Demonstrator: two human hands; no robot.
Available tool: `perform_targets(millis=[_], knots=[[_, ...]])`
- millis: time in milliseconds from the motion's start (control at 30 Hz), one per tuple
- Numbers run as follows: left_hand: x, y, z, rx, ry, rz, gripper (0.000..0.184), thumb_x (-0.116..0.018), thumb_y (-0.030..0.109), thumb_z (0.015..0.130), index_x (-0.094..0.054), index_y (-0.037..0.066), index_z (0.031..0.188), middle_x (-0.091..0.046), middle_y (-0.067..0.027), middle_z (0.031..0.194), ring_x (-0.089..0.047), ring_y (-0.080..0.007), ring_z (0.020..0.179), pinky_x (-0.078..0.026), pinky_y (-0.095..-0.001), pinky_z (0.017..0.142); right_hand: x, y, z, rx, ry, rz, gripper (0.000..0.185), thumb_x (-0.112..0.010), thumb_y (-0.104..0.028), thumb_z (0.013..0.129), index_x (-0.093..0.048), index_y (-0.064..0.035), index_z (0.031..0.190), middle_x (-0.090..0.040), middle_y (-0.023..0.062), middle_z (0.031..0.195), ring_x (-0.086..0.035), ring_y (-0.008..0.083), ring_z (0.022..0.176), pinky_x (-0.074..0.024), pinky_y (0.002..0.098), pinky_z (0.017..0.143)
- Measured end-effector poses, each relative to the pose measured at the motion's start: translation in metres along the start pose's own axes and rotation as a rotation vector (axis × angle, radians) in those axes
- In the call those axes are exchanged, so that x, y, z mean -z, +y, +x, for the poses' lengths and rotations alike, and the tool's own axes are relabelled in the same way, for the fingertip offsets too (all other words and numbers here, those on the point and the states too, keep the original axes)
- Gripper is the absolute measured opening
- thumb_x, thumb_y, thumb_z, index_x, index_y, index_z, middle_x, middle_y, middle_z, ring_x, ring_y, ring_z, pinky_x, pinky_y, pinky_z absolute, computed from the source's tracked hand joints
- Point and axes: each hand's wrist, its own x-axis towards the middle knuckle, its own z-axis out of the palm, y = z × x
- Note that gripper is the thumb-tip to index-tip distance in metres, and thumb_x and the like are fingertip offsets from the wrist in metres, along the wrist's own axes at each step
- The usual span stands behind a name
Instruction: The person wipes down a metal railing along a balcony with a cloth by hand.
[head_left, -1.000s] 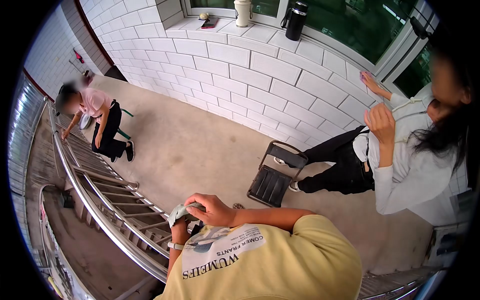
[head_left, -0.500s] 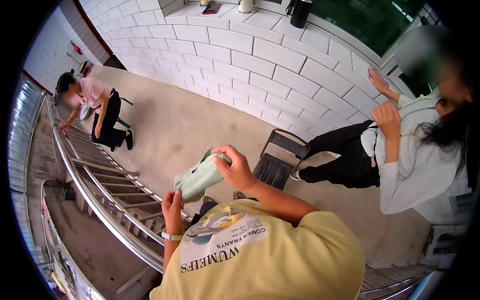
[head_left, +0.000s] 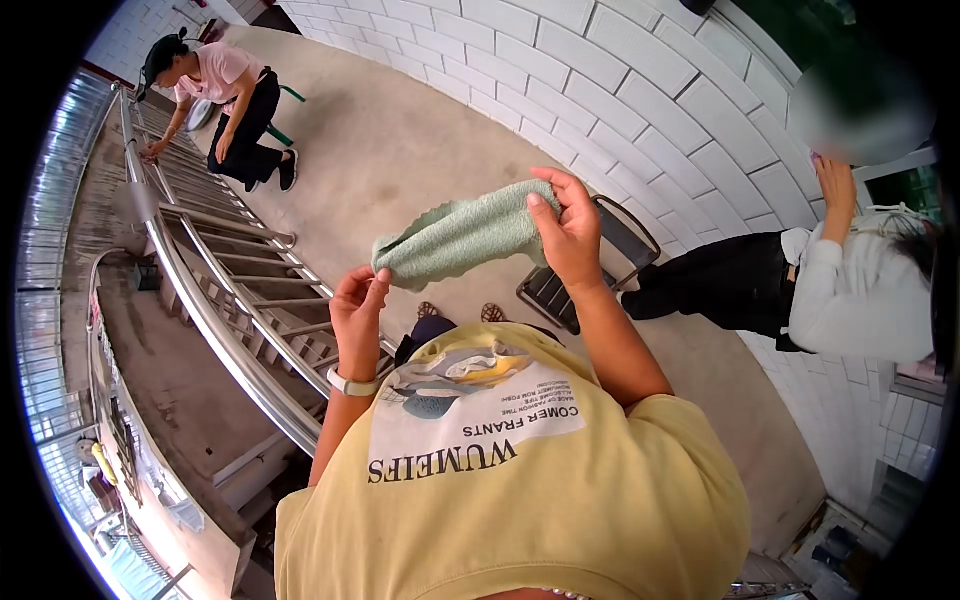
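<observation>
A pale green cleaning cloth (head_left: 460,238) is stretched between my two hands in front of my chest. My left hand (head_left: 358,305) pinches its lower left end between thumb and fingers. At the upper right end, my right hand (head_left: 568,228) grips the cloth, thumb on top. The cloth looks folded lengthwise, with a wavy edge hanging below. A white band (head_left: 352,383) circles my left wrist.
A metal railing (head_left: 200,300) runs along my left, with stairs beyond it. A dark folding chair (head_left: 620,245) stands ahead to the right. One person (head_left: 235,110) sits by the railing at far left; another (head_left: 850,290) reaches to the white brick wall (head_left: 640,90).
The cloth has been pulled out longer and flatter as my hands moved apart. My right hand has moved right and up. The view has shifted, and the person on the right leans closer to the wall.
</observation>
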Motion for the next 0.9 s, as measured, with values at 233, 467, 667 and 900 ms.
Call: perform_targets(millis=[233, 467, 667, 900], knots=[[0.005, -0.026, -0.005, 0.038, -0.050, 0.102, 0.016, -0.069, 0.019, 0.087, -0.062, 0.006, 0.093, -0.058, 0.0052, 0.076, -0.049, -0.0030, 0.066, -0.038, -0.0183, 0.058, 0.002, 0.003, -0.001, -0.089, -0.009, 0.051, 0.027, -0.059, -0.006, 0.090, -0.057, -0.0015, 0.116, -0.061, 0.0007, 0.094, -0.053, 0.0059, 0.083, -0.0451, 0.0214, 0.073], [0.002, -0.040, -0.008, 0.165, -0.120, 0.147, 0.018, -0.067, 0.022, 0.088, -0.059, 0.006, 0.088, -0.058, 0.0042, 0.075, -0.050, -0.0033, 0.066, -0.040, -0.0191, 0.058, -0.006, -0.007, -0.006, 0.037, -0.092, -0.119, 0.025, -0.058, -0.009, 0.089, -0.058, -0.0023, 0.113, -0.065, 0.0098, 0.100, -0.061, 0.0146, 0.089, -0.0483, 0.0275, 0.079], [0.002, -0.060, -0.004, 0.174, -0.293, 0.273, 0.015, -0.063, 0.018, 0.091, -0.060, 0.004, 0.096, -0.059, 0.0032, 0.077, -0.052, -0.0045, 0.068, -0.040, -0.0197, 0.059, -0.008, -0.026, -0.008, 0.037, -0.207, -0.197, 0.021, -0.057, -0.005, 0.090, -0.060, -0.0026, 0.110, -0.065, 0.0084, 0.099, -0.061, 0.0138, 0.089, -0.0484, 0.0265, 0.080], [-0.014, -0.044, 0.003, 0.045, -0.305, 0.166, 0.031, -0.064, 0.009, 0.089, -0.056, 0.002, 0.118, -0.061, -0.0075, 0.107, -0.056, -0.0102, 0.090, -0.046, -0.0240, 0.081, -0.021, -0.017, -0.020, 0.212, -0.320, -0.338, 0.022, -0.057, 0.000, 0.084, -0.060, -0.0042, 0.106, -0.065, 0.0142, 0.095, -0.063, 0.0292, 0.083, -0.0495, 0.0344, 0.070]])
